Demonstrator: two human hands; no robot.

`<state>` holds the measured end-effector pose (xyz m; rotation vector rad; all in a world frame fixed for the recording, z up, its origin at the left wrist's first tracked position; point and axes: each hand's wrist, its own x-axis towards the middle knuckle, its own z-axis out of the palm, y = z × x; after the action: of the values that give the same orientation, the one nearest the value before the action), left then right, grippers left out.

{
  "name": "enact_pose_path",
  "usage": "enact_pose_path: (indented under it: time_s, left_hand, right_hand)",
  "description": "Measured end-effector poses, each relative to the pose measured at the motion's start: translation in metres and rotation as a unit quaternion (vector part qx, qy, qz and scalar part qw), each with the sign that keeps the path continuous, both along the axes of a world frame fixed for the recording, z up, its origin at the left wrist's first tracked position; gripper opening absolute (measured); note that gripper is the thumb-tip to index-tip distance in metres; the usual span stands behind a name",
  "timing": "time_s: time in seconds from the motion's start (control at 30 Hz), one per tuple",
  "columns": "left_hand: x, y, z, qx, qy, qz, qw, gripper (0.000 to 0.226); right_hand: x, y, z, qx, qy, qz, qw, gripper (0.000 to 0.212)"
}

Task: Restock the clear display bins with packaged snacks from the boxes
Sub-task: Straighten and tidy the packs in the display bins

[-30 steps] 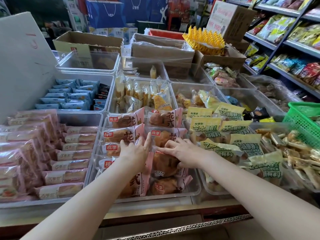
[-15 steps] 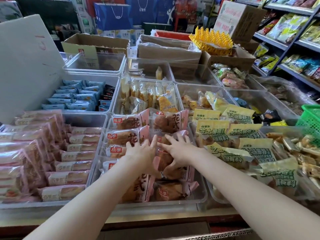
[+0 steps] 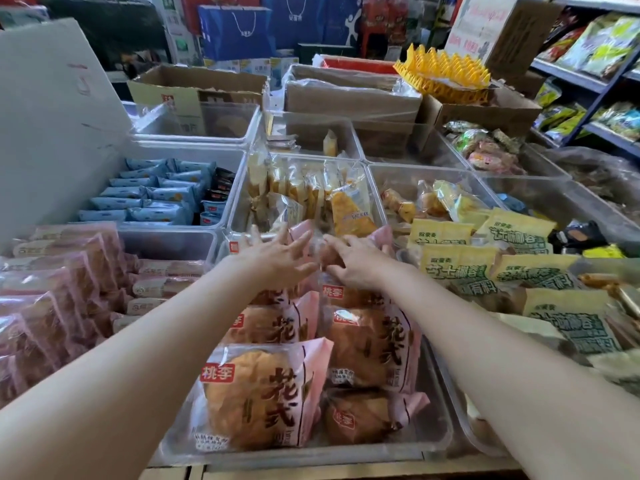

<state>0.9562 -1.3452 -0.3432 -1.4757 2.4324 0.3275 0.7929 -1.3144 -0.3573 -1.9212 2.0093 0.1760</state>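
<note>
Centre bin (image 3: pixel 434 441): clear plastic, nearest the viewer, filled with pink-wrapped bread packets (image 3: pixel 266 393) laid in two rows, each showing a round brown bun and a red label.

Left hand (image 3: pixel 277 261): reached over the far end of the centre bin, fingers straight and spread, laid flat on the pink packets there; nothing is gripped.

Right hand (image 3: pixel 356 261): just beside the left hand, fingers bent over a packet at the far end of the same bin. The area is blurred, so whether that packet is pinched or only touched cannot be told.

Left bin (image 3: pixel 166 242): holds long pink sausage-type packets (image 3: pixel 62 289), stacked in overlapping rows.

Right bin: piled with yellow packets printed in green (image 3: pixel 460 271), overlapping one another; its wall is mostly hidden by the right forearm.

Second row, left: bin of pale blue packets (image 3: pixel 152 195) with a few dark packets at its right side.

Second row, centre: bin of clear-wrapped yellow cakes (image 3: pixel 349 202), standing upright.

Behind the bins: open cardboard boxes (image 3: pixel 194 88), one carrying a yellow plastic tray (image 3: pixel 446 74).

Far right: shelves (image 3: pixel 585 77) stocked with bagged snacks.
</note>
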Motion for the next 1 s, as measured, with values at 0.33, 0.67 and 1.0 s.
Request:
enact_pose_path:
  time_s: [0.33,0.67,1.0]
  left_hand:
    - [-0.003,0.009,-0.005,-0.009,-0.063,0.016,0.998,0.061]
    - [-0.049,0.018,0.022,0.011,0.072,-0.167,0.983,0.033]
    - [-0.064,0.021,0.000,-0.036,0.010,-0.122,0.992,0.044]
  right_hand:
    - [0.018,0.008,-0.019,-0.016,0.031,-0.066,0.997,0.053]
    - [-0.048,-0.005,0.030,0.005,-0.034,0.001,0.999,0.071]
    - [-0.021,0.009,0.012,-0.067,0.105,0.083,0.989,0.069]
